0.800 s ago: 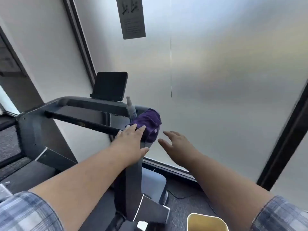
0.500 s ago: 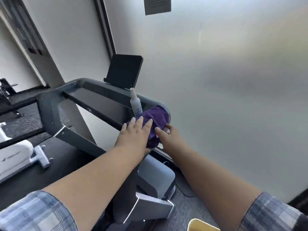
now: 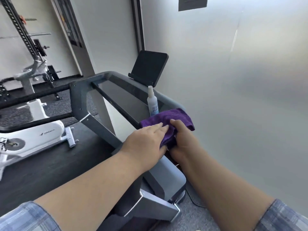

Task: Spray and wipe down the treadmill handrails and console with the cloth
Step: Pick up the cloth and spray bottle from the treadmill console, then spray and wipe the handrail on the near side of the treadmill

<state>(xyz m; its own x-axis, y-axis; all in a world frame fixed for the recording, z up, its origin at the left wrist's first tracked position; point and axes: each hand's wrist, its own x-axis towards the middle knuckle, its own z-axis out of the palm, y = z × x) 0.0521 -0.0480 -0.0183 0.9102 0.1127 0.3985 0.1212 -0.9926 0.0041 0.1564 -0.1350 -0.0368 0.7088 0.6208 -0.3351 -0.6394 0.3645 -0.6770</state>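
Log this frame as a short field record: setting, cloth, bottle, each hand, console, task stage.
setting: gym room, treadmill beside a frosted glass wall
cloth: purple cloth bunched on the treadmill's right front corner
bottle: spray bottle upright on the console, just behind the cloth
left hand: left hand flat, fingers straight, pressing on the cloth
right hand: right hand curled round the cloth's near edge
console: dark tablet screen propped at the top
task stage: both hands on the cloth, bottle not held

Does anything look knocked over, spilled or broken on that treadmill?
Nothing stands out. The spray bottle stands upright on the console, and both hands rest on the purple cloth; no spill or damage shows.
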